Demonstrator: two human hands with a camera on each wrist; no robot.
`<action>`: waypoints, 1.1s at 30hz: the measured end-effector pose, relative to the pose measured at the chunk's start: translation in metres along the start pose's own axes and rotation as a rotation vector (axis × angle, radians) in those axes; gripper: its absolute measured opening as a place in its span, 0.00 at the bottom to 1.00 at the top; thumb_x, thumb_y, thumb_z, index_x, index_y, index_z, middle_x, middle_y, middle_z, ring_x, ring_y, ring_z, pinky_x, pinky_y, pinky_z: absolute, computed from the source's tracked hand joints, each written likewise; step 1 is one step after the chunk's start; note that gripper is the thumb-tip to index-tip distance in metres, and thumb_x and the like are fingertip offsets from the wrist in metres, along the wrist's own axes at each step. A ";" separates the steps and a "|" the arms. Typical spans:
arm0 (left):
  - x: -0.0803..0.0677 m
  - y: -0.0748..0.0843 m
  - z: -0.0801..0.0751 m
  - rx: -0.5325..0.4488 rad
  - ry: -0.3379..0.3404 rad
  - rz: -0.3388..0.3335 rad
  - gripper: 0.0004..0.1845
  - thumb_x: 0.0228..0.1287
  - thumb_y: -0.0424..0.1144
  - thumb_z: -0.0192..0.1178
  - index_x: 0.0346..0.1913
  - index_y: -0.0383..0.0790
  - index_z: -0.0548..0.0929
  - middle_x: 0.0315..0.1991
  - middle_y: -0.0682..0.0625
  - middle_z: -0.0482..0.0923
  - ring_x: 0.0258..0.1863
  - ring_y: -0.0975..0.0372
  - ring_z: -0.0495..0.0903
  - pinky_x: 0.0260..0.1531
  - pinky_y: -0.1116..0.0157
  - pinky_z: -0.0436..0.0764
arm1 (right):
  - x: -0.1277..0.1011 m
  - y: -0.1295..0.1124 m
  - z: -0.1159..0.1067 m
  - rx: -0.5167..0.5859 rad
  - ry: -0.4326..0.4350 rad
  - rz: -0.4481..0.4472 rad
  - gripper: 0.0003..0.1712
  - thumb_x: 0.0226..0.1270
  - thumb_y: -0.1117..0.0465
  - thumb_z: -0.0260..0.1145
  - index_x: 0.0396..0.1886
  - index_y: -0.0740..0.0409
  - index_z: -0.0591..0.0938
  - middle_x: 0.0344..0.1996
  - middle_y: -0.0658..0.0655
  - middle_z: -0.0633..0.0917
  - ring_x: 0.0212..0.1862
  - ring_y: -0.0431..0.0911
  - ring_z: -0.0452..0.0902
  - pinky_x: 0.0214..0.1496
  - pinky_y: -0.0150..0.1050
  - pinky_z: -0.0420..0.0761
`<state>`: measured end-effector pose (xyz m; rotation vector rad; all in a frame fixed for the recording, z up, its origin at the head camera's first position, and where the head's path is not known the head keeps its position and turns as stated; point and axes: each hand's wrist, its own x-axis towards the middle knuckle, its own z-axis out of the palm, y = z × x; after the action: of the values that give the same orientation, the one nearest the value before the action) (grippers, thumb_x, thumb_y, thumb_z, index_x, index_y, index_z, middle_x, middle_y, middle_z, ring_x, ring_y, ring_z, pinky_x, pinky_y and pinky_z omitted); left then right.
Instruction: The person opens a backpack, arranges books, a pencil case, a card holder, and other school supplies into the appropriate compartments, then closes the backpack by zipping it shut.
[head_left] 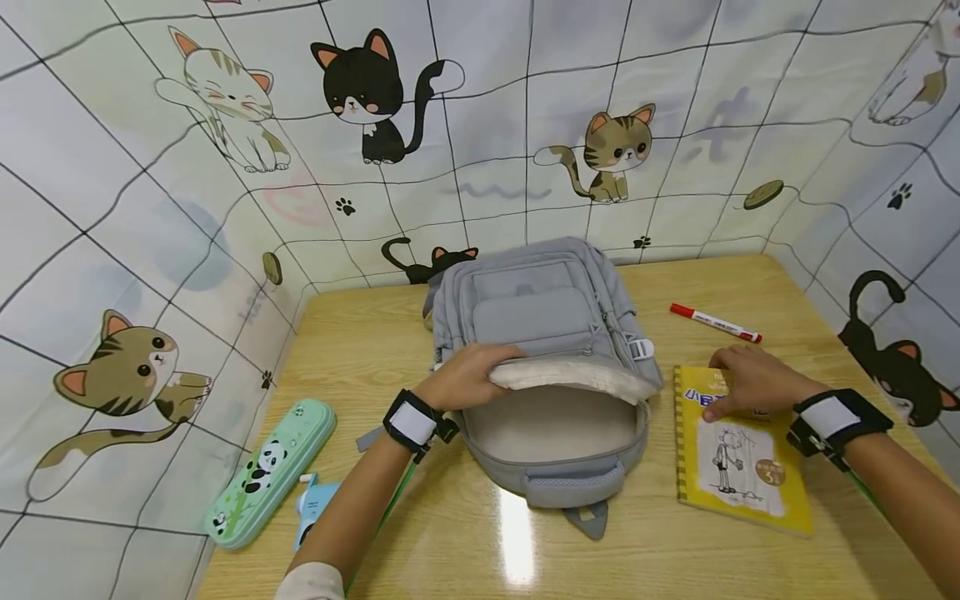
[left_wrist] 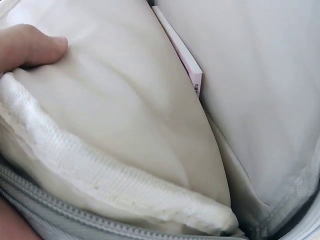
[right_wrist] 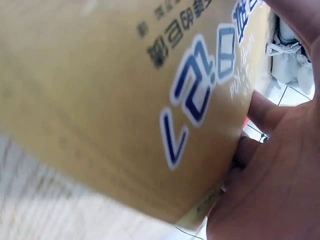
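Grey backpack (head_left: 547,367) is lying open on the tabletop (head_left: 675,550); left hand (head_left: 465,379) fingers are gripping its flap, right hand (head_left: 753,383) fingers are curling around the yellow book (head_left: 742,467).

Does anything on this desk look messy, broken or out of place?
Nothing stands out. The grey backpack lies flat, held open by the left hand; the right hand rests on the yellow book. The red marker and pencil case lie undamaged.

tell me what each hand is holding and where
Left hand grips the grey backpack by its opened flap edge; right hand holds the yellow book at its top edge.
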<state>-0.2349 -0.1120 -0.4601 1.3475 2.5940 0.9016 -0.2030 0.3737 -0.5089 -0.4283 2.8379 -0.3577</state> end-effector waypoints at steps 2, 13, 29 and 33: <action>0.001 0.000 -0.001 0.007 0.015 0.008 0.22 0.64 0.30 0.73 0.61 0.46 0.86 0.54 0.50 0.89 0.48 0.62 0.87 0.49 0.62 0.86 | 0.002 0.002 -0.002 -0.002 -0.005 -0.011 0.57 0.41 0.31 0.86 0.56 0.73 0.79 0.50 0.70 0.83 0.52 0.64 0.79 0.57 0.65 0.79; 0.007 0.003 -0.009 0.001 0.106 0.056 0.25 0.59 0.26 0.75 0.60 0.40 0.85 0.54 0.46 0.89 0.54 0.57 0.88 0.56 0.56 0.86 | -0.009 0.004 -0.026 0.382 -0.260 0.082 0.43 0.59 0.44 0.83 0.59 0.66 0.70 0.34 0.52 0.88 0.31 0.45 0.85 0.32 0.38 0.85; 0.013 0.004 -0.021 -0.022 0.239 0.076 0.20 0.65 0.25 0.70 0.60 0.37 0.85 0.56 0.42 0.88 0.57 0.52 0.88 0.60 0.52 0.85 | -0.021 -0.001 -0.055 0.819 -0.384 -0.050 0.25 0.78 0.61 0.68 0.68 0.58 0.72 0.43 0.63 0.92 0.41 0.60 0.92 0.42 0.51 0.92; 0.014 0.004 -0.021 -0.022 0.259 0.068 0.20 0.66 0.24 0.69 0.60 0.37 0.85 0.55 0.43 0.89 0.55 0.52 0.88 0.58 0.52 0.86 | -0.019 -0.011 -0.061 0.956 -0.397 -0.168 0.14 0.81 0.65 0.63 0.60 0.51 0.77 0.46 0.62 0.92 0.45 0.62 0.92 0.46 0.55 0.91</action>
<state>-0.2473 -0.1093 -0.4378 1.4069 2.7266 1.1847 -0.1995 0.3814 -0.4447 -0.4458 1.9467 -1.3798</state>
